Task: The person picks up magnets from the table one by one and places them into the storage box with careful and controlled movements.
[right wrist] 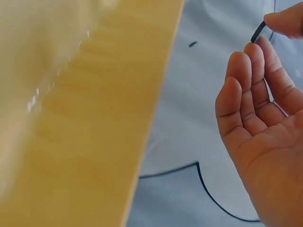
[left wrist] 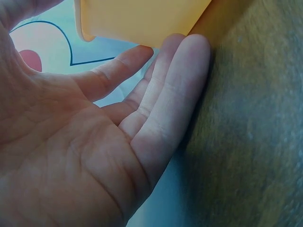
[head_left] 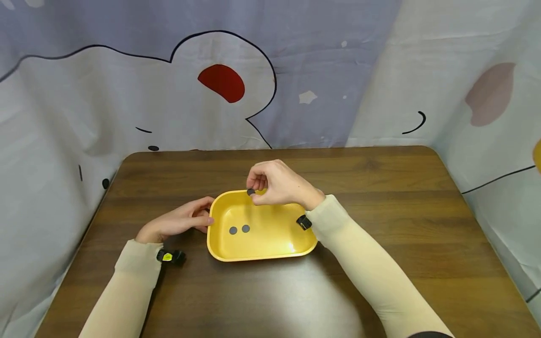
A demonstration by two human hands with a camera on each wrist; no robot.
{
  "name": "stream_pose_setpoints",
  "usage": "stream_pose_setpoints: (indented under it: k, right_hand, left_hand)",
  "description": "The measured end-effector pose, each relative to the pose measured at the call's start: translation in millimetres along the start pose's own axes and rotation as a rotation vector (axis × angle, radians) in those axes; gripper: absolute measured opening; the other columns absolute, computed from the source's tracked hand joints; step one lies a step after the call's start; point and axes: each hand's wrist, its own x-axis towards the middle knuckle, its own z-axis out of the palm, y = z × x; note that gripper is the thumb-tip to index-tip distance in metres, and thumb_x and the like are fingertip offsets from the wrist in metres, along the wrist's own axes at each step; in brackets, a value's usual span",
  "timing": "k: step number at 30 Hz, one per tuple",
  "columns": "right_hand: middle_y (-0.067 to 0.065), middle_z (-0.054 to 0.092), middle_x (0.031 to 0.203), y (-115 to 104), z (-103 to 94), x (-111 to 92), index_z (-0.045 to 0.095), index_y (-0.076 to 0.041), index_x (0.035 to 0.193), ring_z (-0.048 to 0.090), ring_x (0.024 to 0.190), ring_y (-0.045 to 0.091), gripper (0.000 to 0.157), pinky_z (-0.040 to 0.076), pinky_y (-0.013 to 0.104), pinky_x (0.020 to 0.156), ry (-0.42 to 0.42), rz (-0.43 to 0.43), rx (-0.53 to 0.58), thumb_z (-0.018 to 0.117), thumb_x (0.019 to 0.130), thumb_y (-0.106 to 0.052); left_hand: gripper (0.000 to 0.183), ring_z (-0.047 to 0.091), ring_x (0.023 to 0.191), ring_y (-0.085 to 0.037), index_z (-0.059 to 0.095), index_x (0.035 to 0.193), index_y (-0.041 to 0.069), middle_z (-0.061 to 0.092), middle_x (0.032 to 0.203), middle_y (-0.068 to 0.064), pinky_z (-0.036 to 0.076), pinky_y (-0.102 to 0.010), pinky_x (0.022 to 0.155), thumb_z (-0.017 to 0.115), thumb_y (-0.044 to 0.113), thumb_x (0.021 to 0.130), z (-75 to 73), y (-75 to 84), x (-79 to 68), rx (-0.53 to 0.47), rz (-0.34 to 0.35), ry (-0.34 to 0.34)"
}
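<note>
A yellow rectangular tray with rounded corners sits on the table, and two small grey discs lie on its floor, left of the middle. Above the tray's back rim, my right hand pinches another thin dark disc between thumb and fingertips. The right wrist view shows this dark disc edge-on, the other fingers loosely bent below it. At the tray's left end is my left hand, thumb at the rim. In the left wrist view its fairly straight fingers reach the tray's outer wall.
The brown wooden table extends around the tray on every side. Behind it hangs a printed curtain in white and grey-violet. A black wrist strap with a yellow-green patch is on the left wrist.
</note>
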Motion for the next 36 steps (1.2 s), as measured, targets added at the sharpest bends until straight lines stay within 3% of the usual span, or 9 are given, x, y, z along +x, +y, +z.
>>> stream_pose_setpoints:
  k: [6, 13, 19, 36]
  right_hand:
    - [0.000, 0.071, 0.085, -1, 21.9, 7, 0.071, -0.015, 0.088, 0.062, 0.077, 0.008, 0.015, 0.055, 0.021, 0.072, -0.037, -0.006, 0.039, 0.081, 0.077, -0.011]
    - [0.000, 0.070, 0.086, 4, 41.4, 7, 0.072, -0.011, 0.092, 0.063, 0.078, 0.010, 0.017, 0.053, 0.018, 0.073, -0.121, -0.017, -0.031, 0.082, 0.078, -0.014]
    - [0.004, 0.072, 0.093, 4, 46.7, 9, 0.073, -0.006, 0.101, 0.066, 0.083, 0.012, 0.026, 0.053, 0.017, 0.077, -0.160, -0.031, -0.069, 0.081, 0.079, -0.017]
    - [0.006, 0.073, 0.097, 3, 57.2, 9, 0.074, -0.006, 0.101, 0.066, 0.087, 0.012, 0.026, 0.054, 0.019, 0.081, -0.218, -0.067, -0.065, 0.084, 0.082, -0.020]
  left_hand:
    - [0.055, 0.070, 0.105, -0.022, 0.036, 0.150, -0.002, 0.058, 0.131, -0.025, 0.062, -0.034, 0.092, 0.058, 0.021, 0.105, 1.1, 1.7, 2.8, -0.009, -0.001, -0.004]
    - [0.054, 0.069, 0.104, -0.022, 0.037, 0.149, -0.001, 0.059, 0.130, -0.024, 0.062, -0.033, 0.091, 0.058, 0.021, 0.105, 0.6, 3.9, 4.3, -0.006, 0.000, -0.004]
    - [0.054, 0.069, 0.103, -0.022, 0.037, 0.149, -0.001, 0.060, 0.128, -0.024, 0.062, -0.033, 0.091, 0.059, 0.021, 0.105, 0.2, 4.6, 4.8, -0.006, 0.005, -0.003]
    - [0.054, 0.069, 0.102, -0.022, 0.038, 0.148, -0.002, 0.060, 0.126, -0.023, 0.062, -0.032, 0.091, 0.059, 0.021, 0.105, 1.5, 1.3, 0.2, -0.003, -0.006, 0.010]
